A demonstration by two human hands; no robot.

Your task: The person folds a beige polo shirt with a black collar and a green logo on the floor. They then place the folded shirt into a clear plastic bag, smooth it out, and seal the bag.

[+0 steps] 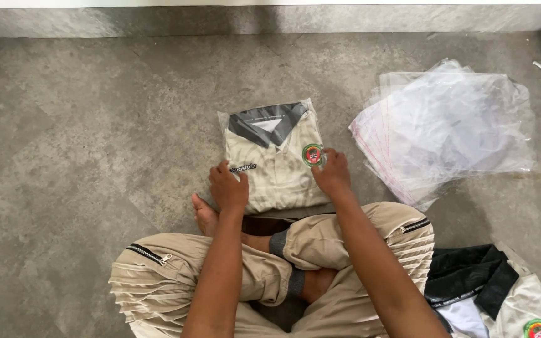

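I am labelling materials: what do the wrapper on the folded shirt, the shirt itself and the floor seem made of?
Wrapper: thin clear plastic film, glossy, with glare and wrinkles. Folded shirt: woven or knit fabric, matte cream with a grey collar; fibre unclear. Floor: grey mottled concrete or stone-look tile, matte.

Bare grey floor (82,125) lies open to the left of the bagged shirt (275,156) and beyond it up to the wall's foot (270,19), so a hand could sweep there freely. On the right, a loose heap of clear plastic bags (446,125) sits near the shirt, with only a narrow strip of floor between them. Close in, the crossed legs (270,269) block the near edge, and another shirt (502,294) lies beside the right knee.
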